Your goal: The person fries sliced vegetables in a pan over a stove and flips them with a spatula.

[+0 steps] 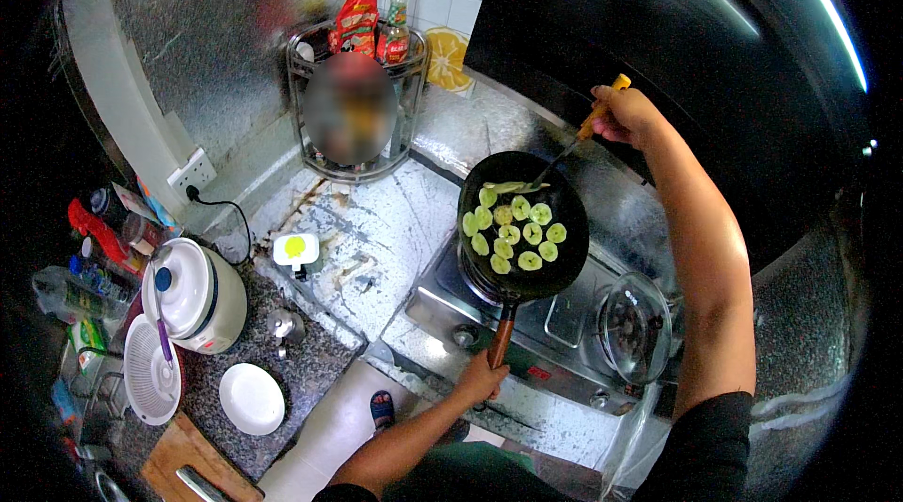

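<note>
left hand (482, 376) clasps wok handle (500, 340); handle axis runs toward body; right hand (623, 114) clasps spatula (564, 152), blade at far rim of wok (523, 224) beside green slices (513, 229)

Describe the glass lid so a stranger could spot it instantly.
Start at the steel stove and its black pan of green slices. To the pan's right lies the glass lid, the only see-through round thing, with a central knob.

Pale green round slices (515, 234) lie in the black round metal wok (523, 224) with its reddish-brown wooden handle (500, 342). The spatula's handle (602, 107) is orange. The white round plate (251, 398) sits on the dark speckled stone table (301, 370).
</note>
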The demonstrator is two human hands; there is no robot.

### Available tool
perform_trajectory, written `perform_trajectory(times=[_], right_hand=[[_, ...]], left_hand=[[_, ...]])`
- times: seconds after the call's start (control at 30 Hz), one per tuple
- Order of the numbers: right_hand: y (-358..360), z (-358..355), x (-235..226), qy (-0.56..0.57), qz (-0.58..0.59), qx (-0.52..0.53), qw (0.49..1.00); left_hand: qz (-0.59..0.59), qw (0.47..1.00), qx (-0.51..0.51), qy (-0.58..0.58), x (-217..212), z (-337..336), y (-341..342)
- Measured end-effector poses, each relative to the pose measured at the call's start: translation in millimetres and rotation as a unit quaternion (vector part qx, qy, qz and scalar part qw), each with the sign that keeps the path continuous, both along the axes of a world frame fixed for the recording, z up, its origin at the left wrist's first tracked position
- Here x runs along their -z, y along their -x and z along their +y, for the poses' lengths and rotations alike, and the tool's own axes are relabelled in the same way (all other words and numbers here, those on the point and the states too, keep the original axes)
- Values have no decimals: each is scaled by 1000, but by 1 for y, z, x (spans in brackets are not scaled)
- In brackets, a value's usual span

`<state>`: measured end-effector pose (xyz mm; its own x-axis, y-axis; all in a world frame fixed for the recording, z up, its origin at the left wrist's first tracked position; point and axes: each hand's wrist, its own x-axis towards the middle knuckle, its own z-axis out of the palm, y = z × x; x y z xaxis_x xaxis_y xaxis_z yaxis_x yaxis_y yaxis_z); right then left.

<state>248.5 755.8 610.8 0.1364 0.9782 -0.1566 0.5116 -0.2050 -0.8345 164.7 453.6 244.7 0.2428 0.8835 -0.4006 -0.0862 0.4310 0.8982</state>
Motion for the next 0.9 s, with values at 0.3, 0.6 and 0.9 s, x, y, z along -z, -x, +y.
perform_trajectory(times=[0.3,0.6,0.9], right_hand=[[-6,10,-10,-26,-9,-20,999],[-51,-24,-6,-36,-35,-42,998],[-75,-129,-10,12,-206,-128,970]], left_hand=[[-6,1000,-6,-8,8,-1,-3],[24,999,-16,29,-31,0,1],[8,999,-30,20,-25,-1,3]])
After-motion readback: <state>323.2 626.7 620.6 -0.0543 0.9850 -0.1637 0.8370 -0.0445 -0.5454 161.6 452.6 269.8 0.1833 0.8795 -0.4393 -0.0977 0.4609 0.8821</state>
